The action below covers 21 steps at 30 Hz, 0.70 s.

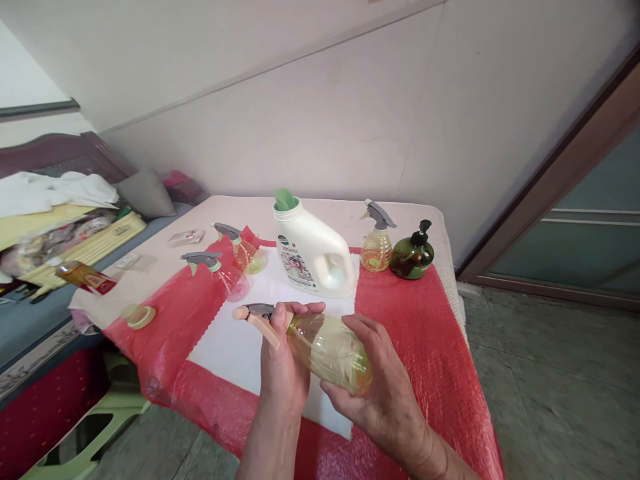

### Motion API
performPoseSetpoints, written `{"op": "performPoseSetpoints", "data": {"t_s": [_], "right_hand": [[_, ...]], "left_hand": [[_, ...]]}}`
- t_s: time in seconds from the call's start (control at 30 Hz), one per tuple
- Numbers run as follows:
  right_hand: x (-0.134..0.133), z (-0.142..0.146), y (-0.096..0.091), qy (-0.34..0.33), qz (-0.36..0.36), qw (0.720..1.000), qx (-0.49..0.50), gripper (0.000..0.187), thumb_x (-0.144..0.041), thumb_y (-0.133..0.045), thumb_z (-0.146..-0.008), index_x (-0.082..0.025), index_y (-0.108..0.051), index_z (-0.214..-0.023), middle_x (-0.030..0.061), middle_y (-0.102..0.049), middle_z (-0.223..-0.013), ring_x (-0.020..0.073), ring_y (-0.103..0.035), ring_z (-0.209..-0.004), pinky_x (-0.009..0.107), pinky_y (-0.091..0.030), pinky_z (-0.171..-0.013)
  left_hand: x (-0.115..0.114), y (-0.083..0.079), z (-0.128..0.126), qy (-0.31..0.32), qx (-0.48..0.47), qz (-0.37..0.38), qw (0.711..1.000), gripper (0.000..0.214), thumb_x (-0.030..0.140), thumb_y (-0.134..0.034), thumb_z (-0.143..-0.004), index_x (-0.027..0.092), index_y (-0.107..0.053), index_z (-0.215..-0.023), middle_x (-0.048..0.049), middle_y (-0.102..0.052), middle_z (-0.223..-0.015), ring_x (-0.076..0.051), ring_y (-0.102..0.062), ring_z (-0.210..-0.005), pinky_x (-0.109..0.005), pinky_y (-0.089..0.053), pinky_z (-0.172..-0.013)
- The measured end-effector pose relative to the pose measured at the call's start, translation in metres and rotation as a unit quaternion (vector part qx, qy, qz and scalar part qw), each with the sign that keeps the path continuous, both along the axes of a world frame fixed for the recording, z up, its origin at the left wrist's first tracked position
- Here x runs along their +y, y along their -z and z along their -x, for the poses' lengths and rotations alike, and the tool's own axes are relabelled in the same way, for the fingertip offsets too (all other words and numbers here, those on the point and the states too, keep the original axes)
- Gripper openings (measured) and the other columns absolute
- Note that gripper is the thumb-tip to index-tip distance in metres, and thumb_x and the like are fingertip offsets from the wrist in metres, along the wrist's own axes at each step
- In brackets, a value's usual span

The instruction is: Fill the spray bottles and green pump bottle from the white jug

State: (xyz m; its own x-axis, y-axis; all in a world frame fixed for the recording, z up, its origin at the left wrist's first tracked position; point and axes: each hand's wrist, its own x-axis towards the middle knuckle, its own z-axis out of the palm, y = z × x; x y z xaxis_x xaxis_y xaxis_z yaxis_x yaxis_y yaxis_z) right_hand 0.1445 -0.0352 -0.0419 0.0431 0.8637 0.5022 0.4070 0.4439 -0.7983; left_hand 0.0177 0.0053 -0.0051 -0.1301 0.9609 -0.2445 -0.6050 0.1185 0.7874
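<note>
I hold a clear spray bottle (327,348) of yellowish liquid tilted on its side above the table's near edge. My left hand (281,360) is closed round its neck, just under the grey and beige trigger head (256,315). My right hand (380,390) cups the bottle's rounded base from below, fingers wrapped on it. Behind the bottle stands a white detergent jug (314,253) with a green cap resting in its mouth.
The table carries a red bubble-wrap sheet (425,333) and a white cloth (235,347). Two spray bottles (220,267) lie on the left. An upright spray bottle (376,241) and a dark green pump bottle (413,257) stand at the back right. A cluttered bed (60,227) sits left.
</note>
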Motion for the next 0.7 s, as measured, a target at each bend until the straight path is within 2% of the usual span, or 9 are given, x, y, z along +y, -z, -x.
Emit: {"op": "performPoseSetpoints", "data": {"t_s": [0.07, 0.13, 0.17, 0.23, 0.4, 0.5, 0.57, 0.63, 0.7], "right_hand": [[0.000, -0.001, 0.001, -0.056, 0.146, 0.977, 0.144, 0.057, -0.036, -0.070, -0.073, -0.025, -0.048, -0.124, 0.0088, -0.060, -0.114, 0.0274, -0.059, -0.103, 0.043, -0.051, -0.086], [0.001, -0.002, 0.000, -0.122, 0.300, 0.900, 0.293, 0.049, -0.051, -0.062, -0.078, -0.022, -0.051, -0.116, 0.0085, -0.064, -0.108, 0.0262, -0.062, -0.096, 0.038, -0.052, -0.077], [0.001, -0.002, -0.001, -0.147, 0.349, 0.859, 0.344, 0.048, -0.055, -0.060, -0.080, -0.021, -0.052, -0.114, 0.0090, -0.065, -0.107, 0.0262, -0.063, -0.095, 0.036, -0.052, -0.074], [0.002, -0.002, -0.002, -0.177, 0.379, 0.818, 0.395, 0.050, -0.060, -0.057, -0.081, -0.020, -0.053, -0.111, 0.0103, -0.064, -0.110, 0.0265, -0.063, -0.096, 0.035, -0.051, -0.073], [-0.001, 0.003, -0.004, -0.248, 0.296, 0.834, 0.394, 0.069, -0.057, -0.071, -0.076, -0.029, -0.039, -0.130, 0.0094, -0.056, -0.129, 0.0250, -0.061, -0.107, 0.040, -0.051, -0.088], [-0.005, 0.009, -0.005, -0.224, 0.247, 0.881, 0.336, 0.079, -0.037, -0.080, -0.073, -0.034, -0.032, -0.135, 0.0071, -0.052, -0.131, 0.0207, -0.061, -0.103, 0.039, -0.052, -0.089], [-0.005, 0.012, -0.005, -0.194, 0.232, 0.891, 0.338, 0.076, -0.035, -0.080, -0.072, -0.033, -0.036, -0.134, 0.0068, -0.054, -0.128, 0.0204, -0.061, -0.104, 0.037, -0.052, -0.088], [-0.003, 0.013, -0.003, -0.211, 0.259, 0.859, 0.389, 0.071, -0.044, -0.081, -0.070, -0.027, -0.044, -0.129, 0.0083, -0.059, -0.121, 0.0216, -0.063, -0.102, 0.032, -0.054, -0.080], [-0.001, 0.014, -0.001, -0.249, 0.337, 0.786, 0.455, 0.064, -0.062, -0.068, -0.076, -0.020, -0.053, -0.122, 0.0110, -0.065, -0.108, 0.0193, -0.067, -0.082, 0.025, -0.053, -0.060]], "left_hand": [[-0.001, -0.001, 0.001, 0.018, 0.010, -0.013, 1.000, 0.033, 0.051, -0.061, -0.084, 0.019, -0.058, -0.077, -0.0104, -0.074, -0.095, -0.023, -0.067, -0.089, -0.036, -0.050, -0.079], [-0.002, -0.002, 0.002, 0.032, 0.024, -0.020, 0.999, 0.030, 0.048, -0.064, -0.082, 0.019, -0.059, -0.074, -0.0094, -0.074, -0.091, -0.024, -0.067, -0.091, -0.036, -0.050, -0.080], [-0.002, -0.002, 0.002, 0.029, 0.031, -0.021, 0.999, 0.030, 0.046, -0.065, -0.081, 0.019, -0.059, -0.072, -0.0086, -0.074, -0.087, -0.025, -0.068, -0.091, -0.036, -0.050, -0.080], [-0.001, -0.001, 0.002, 0.002, 0.041, -0.018, 0.999, 0.030, 0.045, -0.067, -0.079, 0.019, -0.058, -0.070, -0.0066, -0.073, -0.078, -0.025, -0.068, -0.089, -0.036, -0.050, -0.078], [0.005, 0.001, 0.009, -0.099, 0.033, -0.009, 0.994, 0.031, 0.046, -0.069, -0.077, 0.020, -0.055, -0.068, -0.0041, -0.072, -0.073, -0.022, -0.068, -0.083, -0.036, -0.050, -0.081], [0.006, -0.002, 0.015, -0.118, 0.021, -0.009, 0.993, 0.031, 0.046, -0.068, -0.078, 0.020, -0.055, -0.068, -0.0048, -0.072, -0.073, -0.023, -0.068, -0.088, -0.037, -0.049, -0.084], [0.005, -0.006, 0.018, -0.102, 0.038, -0.017, 0.994, 0.031, 0.047, -0.067, -0.079, 0.020, -0.056, -0.070, -0.0063, -0.074, -0.078, -0.024, -0.068, -0.091, -0.037, -0.049, -0.083], [0.002, -0.009, 0.020, -0.075, 0.058, -0.034, 0.995, 0.030, 0.047, -0.066, -0.079, 0.019, -0.057, -0.071, -0.0081, -0.075, -0.083, -0.025, -0.068, -0.093, -0.037, -0.049, -0.082], [0.000, -0.010, 0.020, -0.042, 0.073, -0.049, 0.995, 0.029, 0.046, -0.068, -0.078, 0.019, -0.057, -0.071, -0.0090, -0.075, -0.085, -0.026, -0.068, -0.094, -0.037, -0.049, -0.082]]}}
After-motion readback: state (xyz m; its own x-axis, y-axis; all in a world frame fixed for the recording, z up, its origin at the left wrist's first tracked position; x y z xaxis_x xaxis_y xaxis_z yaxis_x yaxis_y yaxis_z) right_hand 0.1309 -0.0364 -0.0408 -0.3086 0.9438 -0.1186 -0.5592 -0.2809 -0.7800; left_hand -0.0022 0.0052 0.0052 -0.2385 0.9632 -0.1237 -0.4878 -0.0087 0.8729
